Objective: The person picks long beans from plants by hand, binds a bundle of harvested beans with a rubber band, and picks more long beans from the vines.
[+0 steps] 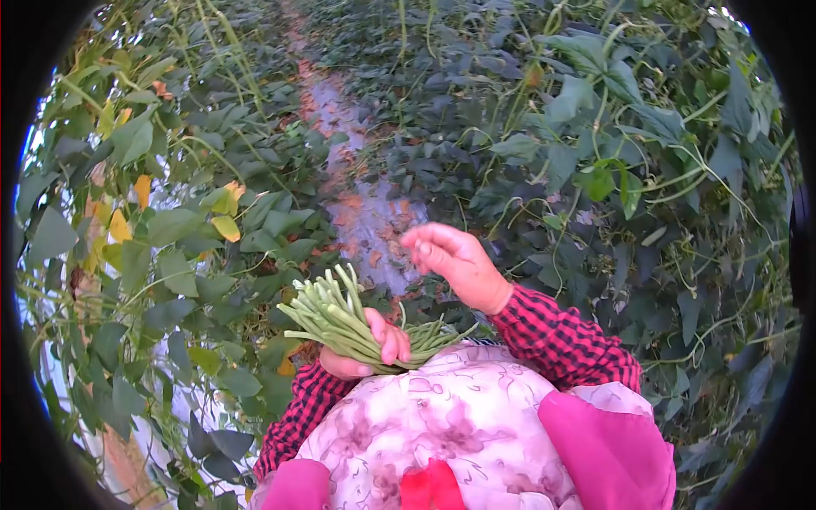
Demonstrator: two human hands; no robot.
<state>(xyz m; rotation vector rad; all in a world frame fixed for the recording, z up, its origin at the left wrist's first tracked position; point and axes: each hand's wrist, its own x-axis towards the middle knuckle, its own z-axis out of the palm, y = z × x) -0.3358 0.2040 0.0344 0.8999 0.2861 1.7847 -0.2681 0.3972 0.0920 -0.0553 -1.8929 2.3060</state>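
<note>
A thick bundle of long green bean pods [336, 319] lies across the front of my body, its cut ends fanned out to the left. My left hand [374, 347] is wrapped round the middle of the bundle, with the thinner ends of the pods sticking out to the right. Above and to the right of the pods, my right hand [455, 262] is raised over the path, apart from the bundle. Its fingers are bent and point left, and nothing shows between them.
Leafy climbing vines stand on the left [174, 225] and on the right [586, 93], with loose tendrils reaching inward. A narrow path [361, 212] covered with sheeting and dry brown leaves runs ahead between them.
</note>
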